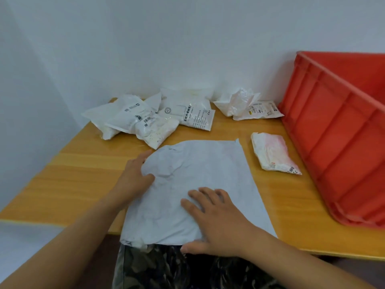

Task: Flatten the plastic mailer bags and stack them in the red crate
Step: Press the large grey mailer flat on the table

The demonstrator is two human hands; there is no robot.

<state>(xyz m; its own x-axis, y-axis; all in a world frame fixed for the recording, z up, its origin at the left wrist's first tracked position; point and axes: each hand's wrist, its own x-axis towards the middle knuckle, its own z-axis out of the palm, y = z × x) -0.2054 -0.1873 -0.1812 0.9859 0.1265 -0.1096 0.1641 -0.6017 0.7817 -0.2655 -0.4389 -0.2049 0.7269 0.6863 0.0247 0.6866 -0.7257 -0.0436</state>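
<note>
Two hands work one grey mailer bag [208, 176] at the middle of the wooden table [83, 178]. Our left hand [135, 178] sits at the bag's nine o'clock edge, fingers curled into a bunched, wrinkled fold of the plastic and gripping it. Our right hand [216, 222] lies flat at six o'clock, fingers spread straight and pressing the bag down, the thumb at the table's near edge, where the bag's lower end overhangs above camouflage-patterned trousers [158, 270].

The red crate [337, 147] stands at three o'clock, its long wall running along the table's right side, well apart from the grey bag. Between them, at two o'clock, lies a crumpled pink-and-white mailer [273, 151]. A heap of white mailers [145, 117] fills eleven to twelve o'clock against the wall, with two more white bags [245, 107] at one o'clock. Bare tabletop spreads at nine o'clock, left of our left hand.
</note>
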